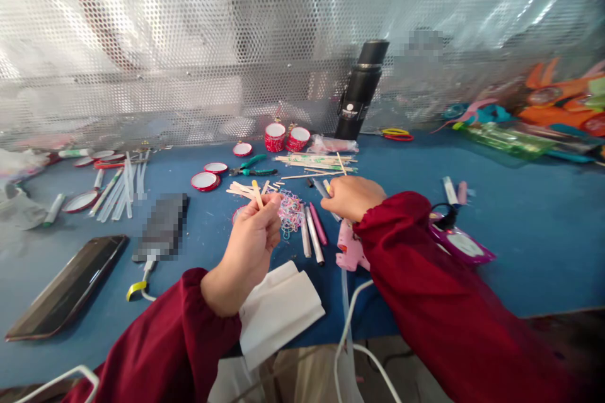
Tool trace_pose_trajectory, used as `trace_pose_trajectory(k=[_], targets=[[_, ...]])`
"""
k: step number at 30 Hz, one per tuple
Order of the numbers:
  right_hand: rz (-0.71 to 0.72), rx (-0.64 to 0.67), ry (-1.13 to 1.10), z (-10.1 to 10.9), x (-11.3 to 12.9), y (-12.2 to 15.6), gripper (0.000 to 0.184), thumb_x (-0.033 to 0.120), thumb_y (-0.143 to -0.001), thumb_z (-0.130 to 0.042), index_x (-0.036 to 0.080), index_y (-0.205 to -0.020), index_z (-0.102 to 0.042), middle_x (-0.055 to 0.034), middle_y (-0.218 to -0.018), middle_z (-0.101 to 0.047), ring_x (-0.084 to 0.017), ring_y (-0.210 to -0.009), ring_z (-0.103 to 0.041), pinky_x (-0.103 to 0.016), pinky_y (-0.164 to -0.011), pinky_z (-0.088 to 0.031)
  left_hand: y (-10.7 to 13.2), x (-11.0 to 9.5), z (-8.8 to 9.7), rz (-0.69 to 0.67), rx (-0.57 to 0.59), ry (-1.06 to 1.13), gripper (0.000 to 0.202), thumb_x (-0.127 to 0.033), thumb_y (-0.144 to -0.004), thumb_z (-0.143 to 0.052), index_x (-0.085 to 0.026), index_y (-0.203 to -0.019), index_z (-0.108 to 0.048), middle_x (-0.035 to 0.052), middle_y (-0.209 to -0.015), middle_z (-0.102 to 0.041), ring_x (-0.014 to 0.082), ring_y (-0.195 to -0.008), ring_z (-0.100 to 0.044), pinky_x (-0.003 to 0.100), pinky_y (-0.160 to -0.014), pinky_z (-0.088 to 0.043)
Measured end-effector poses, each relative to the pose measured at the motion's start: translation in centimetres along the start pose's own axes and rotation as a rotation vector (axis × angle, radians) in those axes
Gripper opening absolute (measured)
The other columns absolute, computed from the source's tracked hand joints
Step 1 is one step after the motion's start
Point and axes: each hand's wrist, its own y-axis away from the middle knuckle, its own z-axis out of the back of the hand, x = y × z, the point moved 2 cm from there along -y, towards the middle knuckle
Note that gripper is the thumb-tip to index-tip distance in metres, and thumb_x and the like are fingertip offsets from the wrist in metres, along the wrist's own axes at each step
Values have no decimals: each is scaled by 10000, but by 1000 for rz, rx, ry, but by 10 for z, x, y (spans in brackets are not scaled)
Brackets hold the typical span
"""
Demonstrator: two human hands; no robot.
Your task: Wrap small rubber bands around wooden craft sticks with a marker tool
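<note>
My left hand [253, 233] is closed in a pinch around a flat wooden craft stick [258, 194] with a yellowish upper end. Farther right, my right hand [354, 196] is closed low over the table, with a pale tube-like piece at its fingertips. A thin wooden stick [341, 164] shows just above its knuckles; whether it is held I cannot tell. Between the hands lie a heap of pastel rubber-band-like loops [290, 214], wooden sticks [241, 189] and several pens [312, 233]. A pink glue gun [350, 249] lies beside my right sleeve.
A black bottle [362, 91] stands by the perforated metal screen [189, 44]. Around are red-rimmed discs [205, 181], green-handled pliers [253, 167], clear glue sticks [123, 192], a phone [66, 289], folded white paper [281, 308] and a white cord [350, 315].
</note>
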Motion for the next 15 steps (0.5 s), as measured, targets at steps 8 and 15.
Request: trace_pose_trajectory(k=[8, 15], targets=[[22, 49, -3, -4, 6, 1, 210, 309, -788, -604, 209, -606, -631, -126, -800, -735, -253, -754, -675, -331, -582, -364, 0, 0, 0, -4, 3, -10, 348, -321, -723, -845, -187, -834, -544, -113, -552, -253, 38, -446, -180, 186, -408, -133], [-18, -185, -115, 6, 9, 2, 169, 348, -836, -549, 221, -751, -621, -66, -820, -723, -221, -745, -644, -312, -580, -345, 0, -1, 0, -11, -5, -20, 346, -319, -721, -848, -185, -836, -550, -109, -567, -263, 34, -442, -192, 185, -408, -130]])
